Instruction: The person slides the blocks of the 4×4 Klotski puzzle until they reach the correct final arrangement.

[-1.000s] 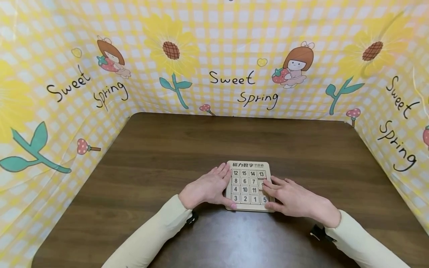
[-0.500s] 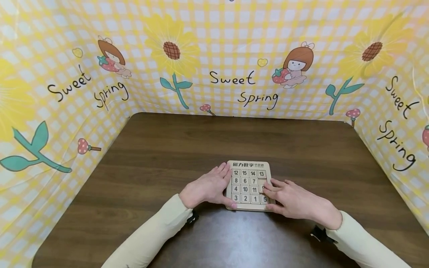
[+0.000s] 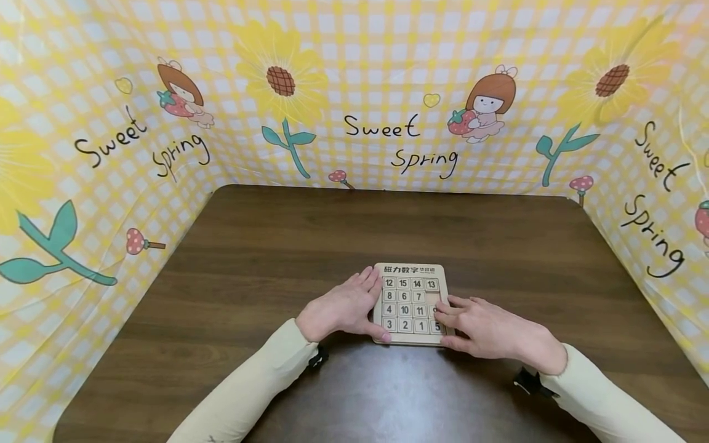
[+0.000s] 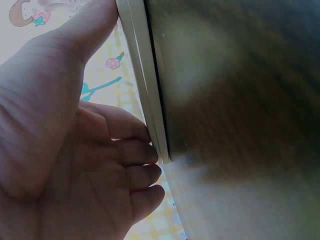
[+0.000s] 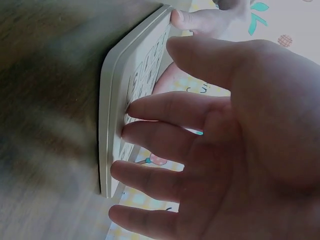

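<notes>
Fingers (image 5: 160,137) of your right hand (image 3: 490,329) reach out straight over the right edge of the number board (image 3: 412,339), gripping nothing, their tips touching a half-covered tile (image 3: 431,311); its numeral is partly hidden, though it looks like a 9. Your right thumb lies at the near right corner, beside tile 5 (image 3: 437,327). Your left hand (image 3: 346,307) has its fingers straight too, laid along the board's left edge, with the thumb on the near left corner.

Closest to you, pale sleeves (image 3: 249,381) come in from both sides over the bench (image 3: 310,234), and wood with a soft sheen runs between them up to the board's near rim. The board lies flat, a little right of centre. Its first row reads 3, 2, 1, 5; the next 4, 10, 11 and the half-covered one. Beyond that come 8, 6, 7, then a vacant cell at the right edge, the only room for a tile to slide, bordered by tile 7 (image 3: 418,296) and tile 13 (image 3: 431,284). Farther on, 12, 15, 14, 13 sit under the printed heading.

Past the far rim, a broad stretch of wood reaches the checked cloth (image 3: 382,67).
</notes>
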{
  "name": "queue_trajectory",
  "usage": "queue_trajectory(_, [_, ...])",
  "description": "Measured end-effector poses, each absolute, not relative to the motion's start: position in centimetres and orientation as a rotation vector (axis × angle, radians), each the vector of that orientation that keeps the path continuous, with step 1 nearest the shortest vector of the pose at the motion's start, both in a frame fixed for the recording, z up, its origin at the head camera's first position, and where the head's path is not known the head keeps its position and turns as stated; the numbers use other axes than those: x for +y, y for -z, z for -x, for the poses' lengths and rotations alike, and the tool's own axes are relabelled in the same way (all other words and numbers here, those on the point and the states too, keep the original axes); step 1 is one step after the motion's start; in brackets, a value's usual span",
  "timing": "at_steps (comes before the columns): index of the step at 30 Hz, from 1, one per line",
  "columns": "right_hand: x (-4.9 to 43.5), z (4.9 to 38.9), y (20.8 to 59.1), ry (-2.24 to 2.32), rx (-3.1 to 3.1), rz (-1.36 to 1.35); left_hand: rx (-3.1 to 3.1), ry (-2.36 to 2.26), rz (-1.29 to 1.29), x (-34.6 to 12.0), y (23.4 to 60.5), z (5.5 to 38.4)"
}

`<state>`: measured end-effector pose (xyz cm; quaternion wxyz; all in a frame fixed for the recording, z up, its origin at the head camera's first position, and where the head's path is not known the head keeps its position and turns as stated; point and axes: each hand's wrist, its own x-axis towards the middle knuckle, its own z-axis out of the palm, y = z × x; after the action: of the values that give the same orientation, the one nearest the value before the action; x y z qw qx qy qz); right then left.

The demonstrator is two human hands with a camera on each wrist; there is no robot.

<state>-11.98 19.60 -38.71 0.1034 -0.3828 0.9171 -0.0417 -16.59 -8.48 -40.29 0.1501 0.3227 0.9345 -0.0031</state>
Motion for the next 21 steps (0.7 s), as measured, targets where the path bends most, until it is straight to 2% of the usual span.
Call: queue_trajectory(21, [19.1, 14.7, 38.9, 0.161, 2.716, 1.083, 2.682, 0.013, -0.928, -8.4, 40.3, 16.7])
